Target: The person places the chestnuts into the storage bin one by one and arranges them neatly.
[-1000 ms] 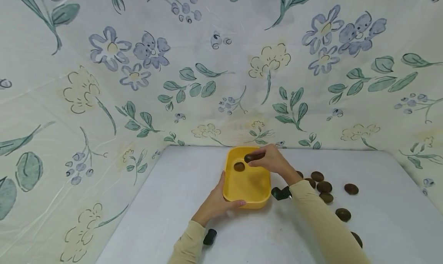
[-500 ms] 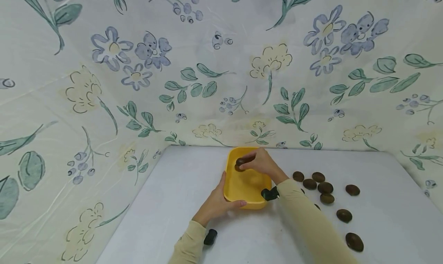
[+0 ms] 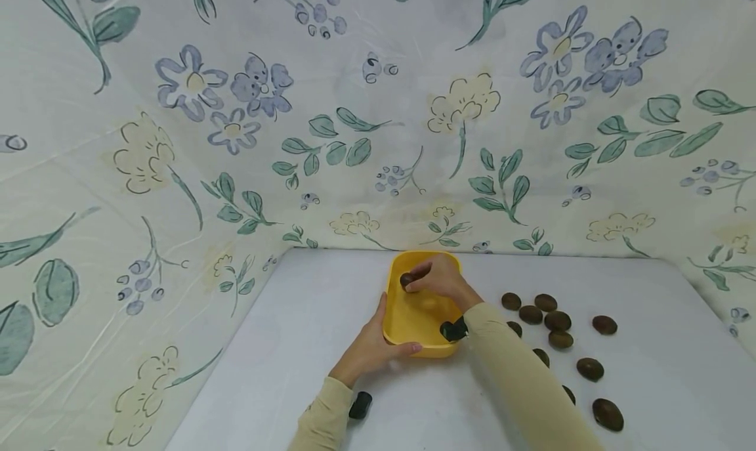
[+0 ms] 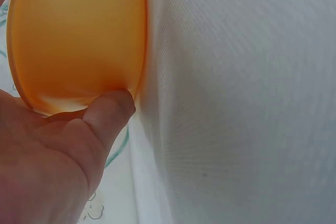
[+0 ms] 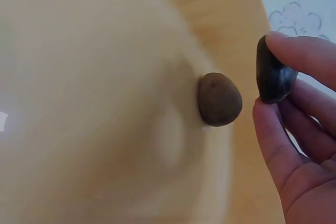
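A yellow plastic tray [image 3: 410, 320] lies on the white table, and my left hand [image 3: 372, 347] grips its near left corner. In the left wrist view the thumb [image 4: 110, 114] presses against the tray's wall. My right hand [image 3: 440, 279] reaches in over the tray's far half. Between its thumb and fingers it pinches a dark, smooth oval pebble [image 5: 270, 74], seen edge-on in the right wrist view. Beside that, a brown pebble [image 5: 219, 99] rests on the tray floor near the wall, apart from the fingers.
Several brown pebbles lie to the right, among them a close group [image 3: 557, 321] and a lone pebble [image 3: 608, 415] near the front; the right sleeve [image 3: 510, 372] partly covers others. A floral cloth [image 3: 413, 142] hangs behind the white table [image 3: 283, 320].
My right hand has moved left and slightly down into the tray with its pebble, close to the one lying there. More pebbles show beside the sleeve. The left hand stays on the tray.
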`<action>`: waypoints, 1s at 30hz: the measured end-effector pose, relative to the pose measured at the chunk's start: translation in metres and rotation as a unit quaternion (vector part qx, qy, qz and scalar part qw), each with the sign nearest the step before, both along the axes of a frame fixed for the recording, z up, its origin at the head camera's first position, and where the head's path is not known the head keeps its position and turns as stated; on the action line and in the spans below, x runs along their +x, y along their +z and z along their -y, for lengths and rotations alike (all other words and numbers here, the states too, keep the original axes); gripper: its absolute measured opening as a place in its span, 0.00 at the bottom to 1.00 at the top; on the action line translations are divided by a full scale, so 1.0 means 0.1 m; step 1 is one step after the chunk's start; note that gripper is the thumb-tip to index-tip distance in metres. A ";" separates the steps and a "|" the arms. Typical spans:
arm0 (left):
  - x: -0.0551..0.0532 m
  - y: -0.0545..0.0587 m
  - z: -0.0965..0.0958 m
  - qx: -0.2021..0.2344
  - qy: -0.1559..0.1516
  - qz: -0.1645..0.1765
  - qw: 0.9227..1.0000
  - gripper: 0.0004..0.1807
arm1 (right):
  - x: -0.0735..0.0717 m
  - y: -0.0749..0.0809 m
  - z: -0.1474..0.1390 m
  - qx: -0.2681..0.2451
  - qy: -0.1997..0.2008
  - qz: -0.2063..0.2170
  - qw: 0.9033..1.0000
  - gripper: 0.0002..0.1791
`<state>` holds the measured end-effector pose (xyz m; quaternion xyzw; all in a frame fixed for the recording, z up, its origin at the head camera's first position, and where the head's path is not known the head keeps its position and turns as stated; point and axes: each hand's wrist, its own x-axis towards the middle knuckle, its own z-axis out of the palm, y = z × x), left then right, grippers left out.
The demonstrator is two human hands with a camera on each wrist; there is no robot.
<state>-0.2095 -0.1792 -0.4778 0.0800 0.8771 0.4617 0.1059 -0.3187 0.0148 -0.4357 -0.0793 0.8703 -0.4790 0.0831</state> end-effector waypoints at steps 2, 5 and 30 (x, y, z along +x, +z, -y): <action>0.00 0.00 0.00 -0.001 -0.001 -0.001 1.000 0.74 | 0.00 0.00 0.01 0.007 0.004 -0.001 1.000 0.18; 0.00 0.00 0.00 -0.001 0.000 0.001 1.000 0.74 | -0.01 -0.02 0.01 0.019 0.012 -0.004 1.000 0.17; -0.01 -0.02 0.02 0.002 -0.008 -0.010 1.000 0.74 | -0.03 -0.16 0.17 0.078 0.054 -0.010 0.995 0.12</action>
